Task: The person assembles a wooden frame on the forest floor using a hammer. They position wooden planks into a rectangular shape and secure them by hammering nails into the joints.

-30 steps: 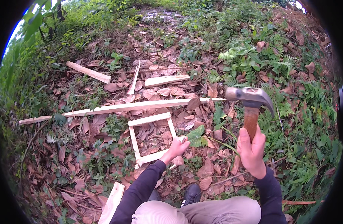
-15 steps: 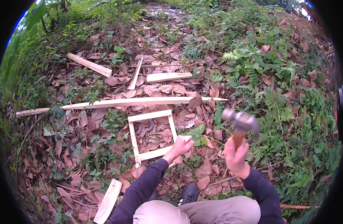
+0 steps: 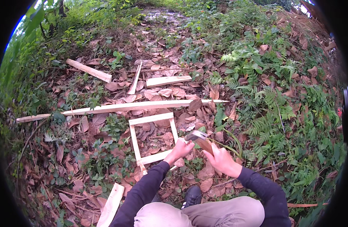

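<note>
My left hand [image 3: 180,150] is closed at the near right corner of a square frame of pale wooden strips [image 3: 151,118]. It grips what looks like a pale piece of wood, now mostly hidden by the fingers and a hammer [image 3: 205,143]. My right hand [image 3: 222,160] is wrapped round the hammer's wooden handle. The metal head is down right by the top of my left fist; whether it touches the wood cannot be made out. At the near left corner of the frame, a short wooden end sticks out toward me.
A long thin wooden strip [image 3: 140,106] lies across the leaves beyond the frame. Farther off are a board [image 3: 88,70], a narrow splinter [image 3: 135,78] and a short block [image 3: 168,81]. Another board [image 3: 111,204] rests by my left knee. Ferns [image 3: 263,126] grow on the right.
My right hand has swung the hammer down and to the left, from raised at the right to beside my left fist. The left hand keeps its grip and has barely moved.
</note>
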A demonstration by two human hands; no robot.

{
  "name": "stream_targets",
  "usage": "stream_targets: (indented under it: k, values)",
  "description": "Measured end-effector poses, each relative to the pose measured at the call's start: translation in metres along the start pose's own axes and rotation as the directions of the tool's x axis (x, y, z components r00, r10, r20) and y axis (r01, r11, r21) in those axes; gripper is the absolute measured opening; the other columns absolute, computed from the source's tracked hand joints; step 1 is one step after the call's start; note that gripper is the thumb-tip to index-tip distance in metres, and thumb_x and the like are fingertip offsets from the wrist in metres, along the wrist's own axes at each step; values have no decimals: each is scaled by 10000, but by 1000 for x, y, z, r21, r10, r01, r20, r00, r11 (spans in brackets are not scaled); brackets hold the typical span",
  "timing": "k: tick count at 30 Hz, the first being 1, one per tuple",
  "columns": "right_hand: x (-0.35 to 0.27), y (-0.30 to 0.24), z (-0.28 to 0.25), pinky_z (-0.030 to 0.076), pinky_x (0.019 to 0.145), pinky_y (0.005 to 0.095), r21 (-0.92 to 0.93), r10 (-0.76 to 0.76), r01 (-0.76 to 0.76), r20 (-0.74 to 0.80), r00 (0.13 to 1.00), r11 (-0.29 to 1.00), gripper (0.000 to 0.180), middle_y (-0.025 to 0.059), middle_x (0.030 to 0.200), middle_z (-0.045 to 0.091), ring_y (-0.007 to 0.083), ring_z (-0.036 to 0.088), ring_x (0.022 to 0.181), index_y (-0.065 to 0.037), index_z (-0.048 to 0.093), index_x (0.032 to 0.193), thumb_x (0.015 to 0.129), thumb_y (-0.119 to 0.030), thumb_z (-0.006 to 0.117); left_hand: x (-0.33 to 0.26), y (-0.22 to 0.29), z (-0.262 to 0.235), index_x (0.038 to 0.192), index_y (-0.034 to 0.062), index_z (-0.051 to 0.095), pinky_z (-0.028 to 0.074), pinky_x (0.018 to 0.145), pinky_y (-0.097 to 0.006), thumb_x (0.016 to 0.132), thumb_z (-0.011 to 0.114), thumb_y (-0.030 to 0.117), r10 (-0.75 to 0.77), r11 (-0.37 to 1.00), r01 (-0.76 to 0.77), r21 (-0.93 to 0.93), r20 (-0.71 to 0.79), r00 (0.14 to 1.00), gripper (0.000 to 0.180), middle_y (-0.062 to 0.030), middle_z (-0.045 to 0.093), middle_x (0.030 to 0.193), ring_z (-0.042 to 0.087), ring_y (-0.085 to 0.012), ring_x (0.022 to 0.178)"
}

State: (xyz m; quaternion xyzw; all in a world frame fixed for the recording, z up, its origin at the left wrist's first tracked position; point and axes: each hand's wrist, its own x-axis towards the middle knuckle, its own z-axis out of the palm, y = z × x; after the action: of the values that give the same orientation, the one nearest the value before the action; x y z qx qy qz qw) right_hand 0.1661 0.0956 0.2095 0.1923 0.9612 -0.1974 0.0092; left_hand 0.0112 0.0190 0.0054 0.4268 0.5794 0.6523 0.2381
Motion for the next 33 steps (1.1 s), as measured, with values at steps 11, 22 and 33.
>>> stream_targets:
  k: [11, 22, 33]
  values:
    - [5, 3, 1, 539, 570, 522, 20, -27, 28, -62, 998, 999, 358, 301, 696, 646, 493, 676, 678, 69, 557, 1103, 993, -261, 641, 7, -3, -1, 657, 20, 439, 328, 478, -340, 860, 637, 125, -10, 1000, 10, -15, -37, 999, 302, -36, 387, 527, 361, -98, 513]
    - [12, -8, -18, 541, 531, 466, 137, -86, 132, -298, 951, 982, 267, 258, 688, 655, 397, 707, 626, 34, 545, 1151, 1022, -196, 590, 5, -6, -4, 657, 43, 412, 293, 486, -320, 852, 634, 113, -21, 999, 18, -45, -63, 998, 303, 4, 362, 551, 342, -82, 536]
    - [19, -18, -29, 494, 469, 392, 278, -27, 167, -445, 895, 946, 261, 185, 654, 657, 313, 679, 524, 67, 576, 1080, 1008, -178, 630, 1, -7, -14, 630, 20, 406, 297, 486, -332, 841, 619, 106, -47, 999, 44, -30, -93, 995, 312, -21, 366, 542, 348, -88, 530]
